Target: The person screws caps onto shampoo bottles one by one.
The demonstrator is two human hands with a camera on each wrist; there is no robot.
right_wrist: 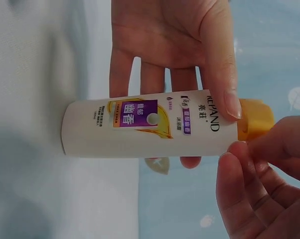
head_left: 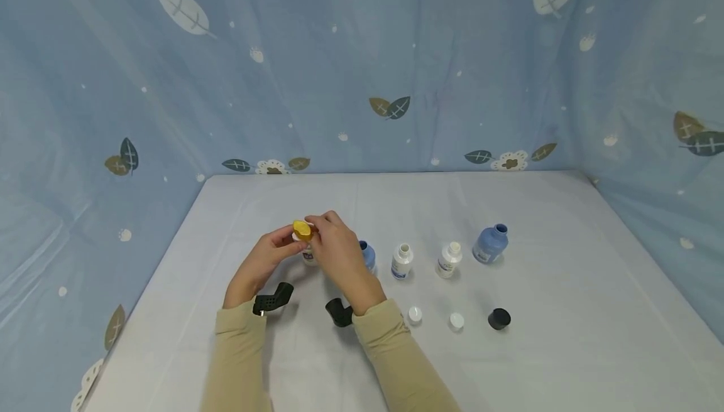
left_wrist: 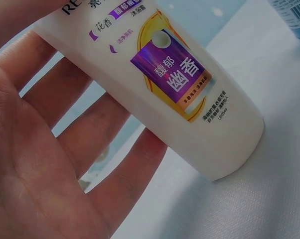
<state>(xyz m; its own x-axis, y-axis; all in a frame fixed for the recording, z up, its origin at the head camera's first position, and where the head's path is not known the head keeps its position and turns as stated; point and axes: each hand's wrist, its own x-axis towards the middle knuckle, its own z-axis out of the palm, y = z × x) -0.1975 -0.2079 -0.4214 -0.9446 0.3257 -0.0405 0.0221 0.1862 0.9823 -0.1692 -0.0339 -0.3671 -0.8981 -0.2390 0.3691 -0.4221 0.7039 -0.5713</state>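
My left hand (head_left: 266, 261) grips a white body wash bottle (right_wrist: 150, 134) near its top, thumb on the front and fingers behind it. The bottle has a purple and gold label (left_wrist: 172, 72) and a yellow cap (head_left: 302, 230). In the head view the bottle is mostly hidden behind the hands. My right hand (right_wrist: 269, 194) pinches the yellow cap at the bottle's top end, with thumb and fingertips near the shoulder. In the left wrist view the bottle's base is close to the white tabletop; whether it touches I cannot tell.
Right of the hands stand a blue bottle (head_left: 367, 255), partly hidden by my right hand, two small uncapped white bottles (head_left: 402, 262) (head_left: 449, 261) and another open blue bottle (head_left: 491, 245). Nearer lie two white caps (head_left: 415, 315) (head_left: 455, 321) and a black cap (head_left: 499, 318). A blue curtain (head_left: 339, 54) hangs behind.
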